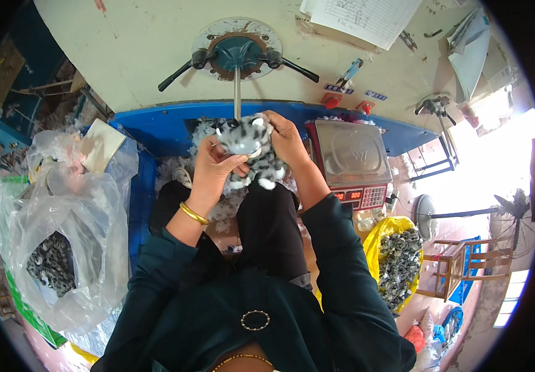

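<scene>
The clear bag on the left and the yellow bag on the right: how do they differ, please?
The clear bag is colourless; the yellow bag is brightly coloured. The clear bag looks larger than the yellow bag. Both are open, showing black-and-white fluffy material.

Mottled plush (263,147) partly hides the right hand (287,140) as paper sheets (366,20), their writing illegibly small, run off the top.

Glare, probably from a window (502,135), bleaches the warped right edge.
</scene>
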`<state>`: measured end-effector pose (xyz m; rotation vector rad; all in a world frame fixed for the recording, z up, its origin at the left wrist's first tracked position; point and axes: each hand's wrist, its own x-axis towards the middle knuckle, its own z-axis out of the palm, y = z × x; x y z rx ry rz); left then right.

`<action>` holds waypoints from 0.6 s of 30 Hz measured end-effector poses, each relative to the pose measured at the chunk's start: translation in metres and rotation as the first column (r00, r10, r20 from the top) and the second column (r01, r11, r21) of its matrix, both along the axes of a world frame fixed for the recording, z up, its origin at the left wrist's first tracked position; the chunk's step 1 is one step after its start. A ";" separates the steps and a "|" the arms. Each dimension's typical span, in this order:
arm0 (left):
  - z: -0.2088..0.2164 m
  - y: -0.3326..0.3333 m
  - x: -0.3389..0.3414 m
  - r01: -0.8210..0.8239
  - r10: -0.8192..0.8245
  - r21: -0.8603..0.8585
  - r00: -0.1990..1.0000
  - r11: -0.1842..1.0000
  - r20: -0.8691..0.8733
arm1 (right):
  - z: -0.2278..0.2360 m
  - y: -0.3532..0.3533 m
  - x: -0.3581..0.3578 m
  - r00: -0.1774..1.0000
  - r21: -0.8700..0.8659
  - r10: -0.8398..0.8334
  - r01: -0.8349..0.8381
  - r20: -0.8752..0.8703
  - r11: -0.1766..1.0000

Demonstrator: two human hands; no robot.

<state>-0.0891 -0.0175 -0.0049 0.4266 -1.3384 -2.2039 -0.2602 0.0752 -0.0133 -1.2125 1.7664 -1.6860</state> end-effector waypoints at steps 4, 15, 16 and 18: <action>0.037 0.015 -0.010 -0.094 0.096 -0.022 0.992 0.995 0.084 | -0.005 -0.008 -0.016 0.923 -0.094 0.168 -0.145 0.346 0.985; 0.050 0.006 -0.006 -0.023 0.018 0.015 0.969 1.000 0.246 | 0.036 0.003 0.026 0.983 0.085 -0.132 0.122 0.129 0.989; 0.050 0.005 -0.002 -0.029 0.029 -0.005 0.965 1.000 0.260 | 0.035 0.004 0.035 0.993 0.061 -0.052 0.046 0.101 0.997; 0.037 -0.003 0.008 -0.055 0.050 0.012 0.970 0.998 0.236 | 0.039 0.001 0.053 0.999 0.024 -0.008 0.007 0.039 1.000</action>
